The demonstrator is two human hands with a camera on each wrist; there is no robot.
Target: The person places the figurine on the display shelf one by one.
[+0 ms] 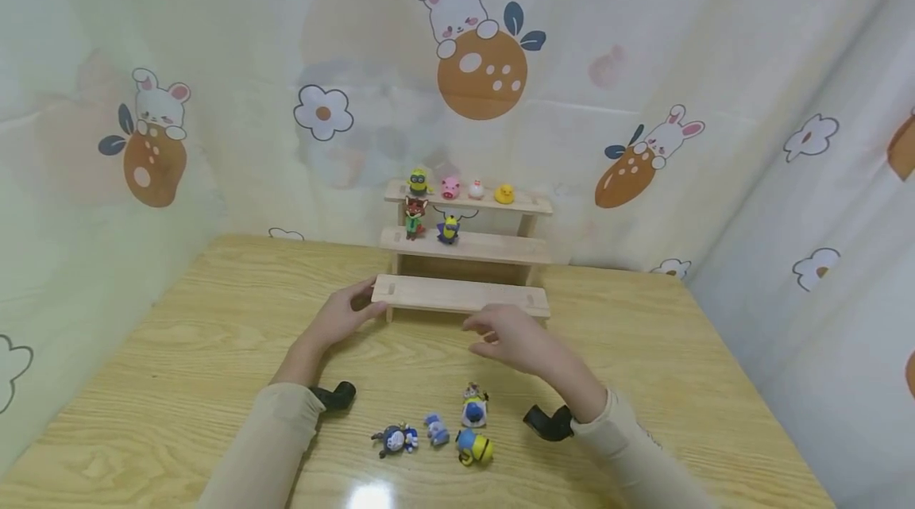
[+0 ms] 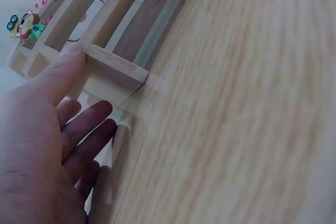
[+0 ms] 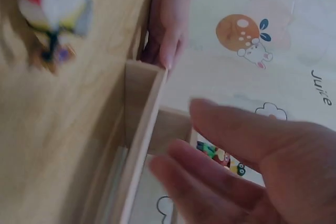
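My left hand (image 1: 343, 312) is at the left end of the lowest board of a three-step wooden display stand (image 1: 461, 294). In the left wrist view its thumb (image 2: 68, 59) touches the board's corner, while the other fingers bend loosely beside the end. My right hand (image 1: 511, 338) holds nothing and hovers at the front edge of that board, thumb and fingers parted. Toward me on the table lie several small toys: a minion in blue and yellow (image 1: 475, 448), a figure with a blue and white body (image 1: 474, 407), a small blue-grey figure (image 1: 436, 429) and a dark grey figure (image 1: 395, 439).
A green-and-yellow minion (image 1: 418, 182), a pink pig (image 1: 449, 188), a white chick-like toy (image 1: 476, 190) and a yellow duck (image 1: 504, 194) stand on the top step. The middle step bears a fox (image 1: 415, 217) and a caped minion (image 1: 449, 229). A patterned curtain (image 1: 386, 40) hangs behind.
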